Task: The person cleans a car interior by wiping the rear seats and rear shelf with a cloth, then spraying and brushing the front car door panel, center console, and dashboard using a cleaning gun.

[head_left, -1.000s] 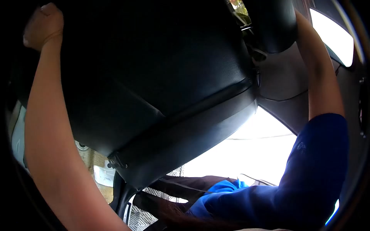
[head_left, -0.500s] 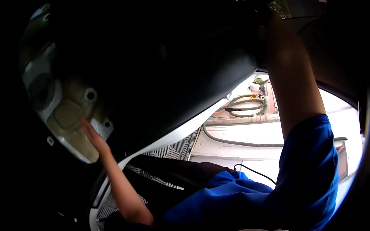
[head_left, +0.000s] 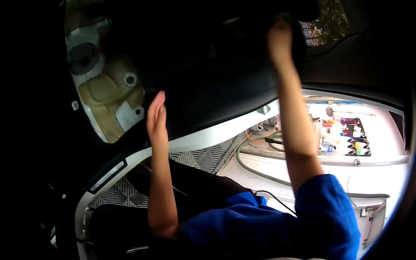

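Note:
My left hand is raised with its fingers stretched out and held together. It is at the lower edge of a large black panel inside a car; I cannot tell whether it touches. Farther up, my right hand looks curled against the dark upper part of that panel, near a window. Shadow and blur hide its fingertips and whatever they grip. To the left of my left hand is a beige interior section with white patches and round holes.
A white door sill with a scuff plate curves below the panel. Outside are a patterned floor mat, a grey hose, and a black tray with several bottles. A black cable runs beside my blue shirt.
The view has shifted, showing more of the window and the bottles outside. My left hand has moved off the beige section to the panel's edge. My right hand now shows against the dark panel.

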`<action>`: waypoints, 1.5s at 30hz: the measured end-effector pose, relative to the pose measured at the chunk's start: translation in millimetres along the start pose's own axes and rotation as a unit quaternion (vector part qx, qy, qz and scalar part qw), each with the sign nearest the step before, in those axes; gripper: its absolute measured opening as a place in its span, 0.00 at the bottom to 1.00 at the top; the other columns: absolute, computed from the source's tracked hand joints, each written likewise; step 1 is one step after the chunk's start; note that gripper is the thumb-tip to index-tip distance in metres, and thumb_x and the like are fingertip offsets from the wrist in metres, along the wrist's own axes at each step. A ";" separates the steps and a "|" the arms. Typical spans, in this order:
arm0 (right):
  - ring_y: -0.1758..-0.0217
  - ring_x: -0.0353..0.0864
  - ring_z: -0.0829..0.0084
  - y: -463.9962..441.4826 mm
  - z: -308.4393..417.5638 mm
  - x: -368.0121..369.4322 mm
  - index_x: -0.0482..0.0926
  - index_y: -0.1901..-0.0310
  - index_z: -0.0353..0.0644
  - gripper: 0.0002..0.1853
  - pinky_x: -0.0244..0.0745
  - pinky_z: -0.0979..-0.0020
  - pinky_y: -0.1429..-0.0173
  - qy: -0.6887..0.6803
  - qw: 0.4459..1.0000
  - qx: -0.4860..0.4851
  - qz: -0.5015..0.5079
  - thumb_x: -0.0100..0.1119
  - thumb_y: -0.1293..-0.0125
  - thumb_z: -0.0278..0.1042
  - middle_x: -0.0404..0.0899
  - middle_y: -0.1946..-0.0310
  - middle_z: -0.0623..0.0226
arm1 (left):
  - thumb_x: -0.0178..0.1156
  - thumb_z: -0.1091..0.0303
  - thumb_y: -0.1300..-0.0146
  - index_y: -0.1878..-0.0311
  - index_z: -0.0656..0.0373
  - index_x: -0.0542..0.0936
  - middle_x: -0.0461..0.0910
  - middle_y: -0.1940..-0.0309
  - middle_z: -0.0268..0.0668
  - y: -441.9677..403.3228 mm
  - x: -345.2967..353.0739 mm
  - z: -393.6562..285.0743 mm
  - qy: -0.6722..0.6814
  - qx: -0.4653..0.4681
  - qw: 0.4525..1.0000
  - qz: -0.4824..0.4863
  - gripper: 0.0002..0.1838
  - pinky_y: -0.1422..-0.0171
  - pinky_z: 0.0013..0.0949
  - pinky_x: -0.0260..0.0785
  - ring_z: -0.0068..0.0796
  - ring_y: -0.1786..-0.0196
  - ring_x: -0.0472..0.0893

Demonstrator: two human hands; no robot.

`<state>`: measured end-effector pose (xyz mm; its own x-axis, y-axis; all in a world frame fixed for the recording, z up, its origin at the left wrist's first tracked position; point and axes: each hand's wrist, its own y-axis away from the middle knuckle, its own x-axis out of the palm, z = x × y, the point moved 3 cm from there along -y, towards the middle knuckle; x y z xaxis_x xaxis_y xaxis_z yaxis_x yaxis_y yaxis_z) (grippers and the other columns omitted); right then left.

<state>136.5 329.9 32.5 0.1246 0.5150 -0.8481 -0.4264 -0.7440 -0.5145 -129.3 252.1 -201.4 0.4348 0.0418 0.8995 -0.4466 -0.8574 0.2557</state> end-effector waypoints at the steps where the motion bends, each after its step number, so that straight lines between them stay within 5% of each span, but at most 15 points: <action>1: 0.64 0.78 0.53 38.3 28.6 1.5 0.76 0.59 0.30 0.14 0.75 0.61 0.59 -0.068 0.995 -0.052 0.058 0.39 0.31 0.28 0.77 0.65 0.46 | 0.43 0.57 0.27 0.31 0.65 0.59 0.62 0.32 0.49 -8.8 17.4 3.6 0.082 -0.008 0.996 0.042 0.28 0.24 0.41 0.49 0.40 0.28 0.61; 4: 0.61 0.76 0.54 149.1 91.5 10.2 0.75 0.63 0.34 0.07 0.73 0.62 0.58 -0.335 0.894 -0.115 0.273 0.44 0.33 0.23 0.76 0.62 0.51 | 0.45 0.53 0.28 0.27 0.63 0.49 0.58 0.30 0.50 -31.6 46.4 16.0 0.090 0.025 0.987 0.134 0.35 0.24 0.43 0.49 0.41 0.28 0.61; 9: 0.51 0.78 0.65 195.2 46.1 -55.2 0.74 0.56 0.35 0.10 0.71 0.67 0.45 -0.437 0.869 -0.029 0.231 0.41 0.29 0.25 0.77 0.49 0.50 | 0.51 0.59 0.29 0.50 0.61 0.77 0.77 0.66 0.29 -37.9 83.0 0.1 -0.164 0.039 0.977 0.133 0.16 0.58 0.27 0.68 0.19 0.64 0.75; 12: 0.56 0.76 0.64 201.2 1.7 -94.1 0.70 0.59 0.33 0.10 0.72 0.65 0.47 -0.401 0.913 -0.052 0.042 0.39 0.29 0.29 0.76 0.58 0.48 | 0.58 0.64 0.36 0.55 0.62 0.77 0.79 0.61 0.39 -34.6 182.1 33.4 -0.297 0.292 0.862 0.289 0.11 0.53 0.39 0.70 0.36 0.60 0.79; 15: 0.51 0.70 0.65 180.9 -36.6 -112.3 0.67 0.56 0.36 0.07 0.66 0.65 0.43 -0.323 0.939 -0.087 -0.078 0.44 0.34 0.26 0.69 0.52 0.52 | 0.65 0.59 0.44 0.60 0.61 0.82 0.75 0.47 0.51 -38.0 246.6 119.5 -0.549 0.266 0.756 0.238 0.16 0.39 0.49 0.65 0.60 0.51 0.74; 19: 0.48 0.72 0.66 149.2 -65.2 -96.2 0.68 0.52 0.35 0.10 0.64 0.66 0.38 -0.228 0.965 -0.126 -0.028 0.42 0.34 0.21 0.70 0.49 0.53 | 0.71 0.59 0.55 0.60 0.64 0.84 0.45 0.25 0.44 -49.7 173.4 133.7 -0.569 0.242 0.767 0.171 0.21 0.36 0.47 0.66 0.58 0.44 0.72; 25: 0.46 0.70 0.55 126.9 -73.5 -57.6 0.75 0.56 0.37 0.13 0.60 0.58 0.37 0.056 0.954 -0.284 0.075 0.52 0.43 0.22 0.76 0.51 0.56 | 0.53 0.59 0.35 0.42 0.56 0.76 0.78 0.48 0.47 -48.8 -69.0 106.2 -0.829 0.089 0.542 -0.110 0.21 0.28 0.66 0.38 0.57 0.38 0.68; 27: 0.46 0.71 0.56 127.4 -74.1 -48.7 0.77 0.58 0.38 0.11 0.60 0.59 0.38 0.096 0.945 -0.311 0.009 0.53 0.42 0.26 0.77 0.53 0.57 | 0.49 0.65 0.33 0.44 0.57 0.75 0.83 0.60 0.45 -76.6 -38.5 63.4 -0.747 -0.098 0.653 -0.078 0.17 0.31 0.73 0.37 0.48 0.50 0.79; 29: 0.48 0.70 0.56 128.6 -76.8 -40.2 0.78 0.60 0.38 0.10 0.60 0.60 0.39 0.083 0.951 -0.298 -0.028 0.51 0.41 0.30 0.78 0.56 0.59 | 0.50 0.74 0.37 0.45 0.61 0.74 0.78 0.81 0.42 -104.9 8.0 76.7 -0.768 0.148 0.623 0.012 0.16 0.54 0.58 0.69 0.42 0.78 0.79; 31: 0.48 0.69 0.57 130.6 -82.5 -36.8 0.77 0.61 0.39 0.09 0.60 0.59 0.38 0.080 0.946 -0.312 -0.029 0.51 0.42 0.28 0.79 0.58 0.60 | 0.54 0.76 0.44 0.48 0.61 0.74 0.77 0.73 0.44 -112.6 116.2 58.0 -0.726 0.212 0.649 0.084 0.18 0.64 0.49 0.69 0.42 0.66 0.80; 33: 0.47 0.68 0.57 131.8 -84.1 -37.8 0.77 0.63 0.39 0.08 0.59 0.59 0.38 0.087 0.945 -0.313 -0.027 0.51 0.43 0.27 0.79 0.59 0.60 | 0.57 0.60 0.43 0.47 0.59 0.76 0.77 0.51 0.50 -138.1 197.2 81.9 -0.568 0.342 0.696 0.276 0.22 0.42 0.60 0.62 0.60 0.45 0.73; 35: 0.47 0.68 0.59 133.3 -86.4 -36.9 0.76 0.64 0.42 0.07 0.55 0.58 0.35 0.085 0.942 -0.325 -0.022 0.51 0.45 0.27 0.79 0.60 0.62 | 0.57 0.52 0.44 0.43 0.59 0.76 0.61 0.33 0.52 -151.5 228.6 94.7 -0.466 0.436 0.753 0.161 0.28 0.32 0.71 0.44 0.66 0.28 0.49; 37: 0.48 0.68 0.60 133.6 -88.7 -38.3 0.75 0.66 0.44 0.06 0.53 0.57 0.35 0.093 0.940 -0.328 -0.008 0.50 0.47 0.25 0.79 0.62 0.63 | 0.58 0.50 0.44 0.40 0.59 0.75 0.46 0.26 0.51 -175.5 207.9 101.4 -0.595 0.297 0.704 0.249 0.31 0.32 0.76 0.33 0.63 0.25 0.29; 40: 0.48 0.69 0.62 135.4 -89.9 -36.2 0.73 0.71 0.49 0.10 0.49 0.58 0.33 0.082 0.938 -0.337 -0.007 0.47 0.56 0.23 0.77 0.66 0.67 | 0.57 0.49 0.40 0.31 0.54 0.63 0.56 0.31 0.50 -215.7 75.5 102.3 -0.640 0.181 0.739 0.105 0.36 0.26 0.60 0.38 0.56 0.27 0.51; 45: 0.44 0.66 0.64 135.4 -91.3 -41.8 0.73 0.71 0.55 0.13 0.46 0.55 0.32 0.120 0.930 -0.345 0.039 0.48 0.60 0.25 0.75 0.64 0.71 | 0.51 0.60 0.37 0.41 0.57 0.75 0.63 0.35 0.52 -233.9 -62.8 84.7 -0.747 0.045 0.650 -0.134 0.23 0.32 0.73 0.33 0.68 0.28 0.46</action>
<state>155.4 168.7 -13.3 0.3488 0.3996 -0.8477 0.2234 -0.9139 -0.3388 14.1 406.5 -347.8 0.7917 -0.2905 -0.5375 -0.1794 -0.9515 0.2500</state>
